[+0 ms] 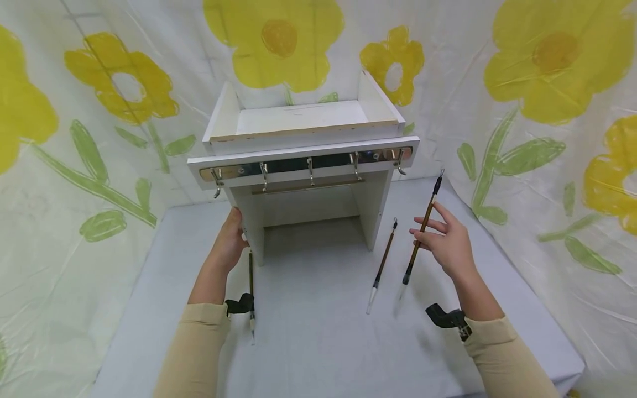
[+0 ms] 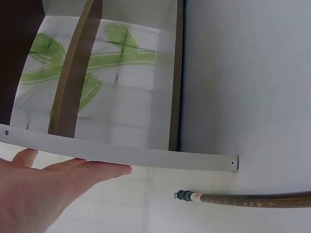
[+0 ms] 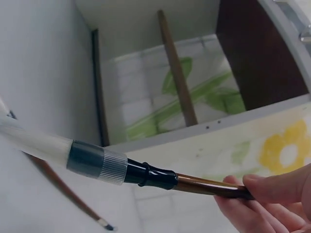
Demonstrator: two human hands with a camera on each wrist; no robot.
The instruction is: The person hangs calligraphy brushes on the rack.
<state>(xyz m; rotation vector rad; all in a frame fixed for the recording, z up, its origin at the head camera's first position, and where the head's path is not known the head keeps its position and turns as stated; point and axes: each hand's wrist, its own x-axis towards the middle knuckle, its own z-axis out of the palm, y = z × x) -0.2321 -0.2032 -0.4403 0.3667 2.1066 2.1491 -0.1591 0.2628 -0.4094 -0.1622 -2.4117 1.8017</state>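
My right hand point(image 1: 450, 243) pinches the brown handle of a calligraphy brush point(image 1: 414, 255) between thumb and fingers. The brush slants over the table, its pale bristle end pointing down towards me. Up close in the right wrist view, the clear cap point(image 3: 39, 148) covers the white bristles. Fingers extended, my left hand point(image 1: 228, 237) touches the outer left side of a white shelf unit point(image 1: 306, 134) with metal hooks along its front. A second brush point(image 1: 385, 258) lies right of the shelf. Near my left wrist lies a third brush point(image 1: 251, 290), partly hidden by the wrist camera.
A pale cloth covers the table point(image 1: 308, 331). Behind and at both sides hangs a white curtain point(image 1: 448, 66) with large yellow flowers. The hook rail point(image 1: 328, 161) juts out from the shelf front, above its lower opening.
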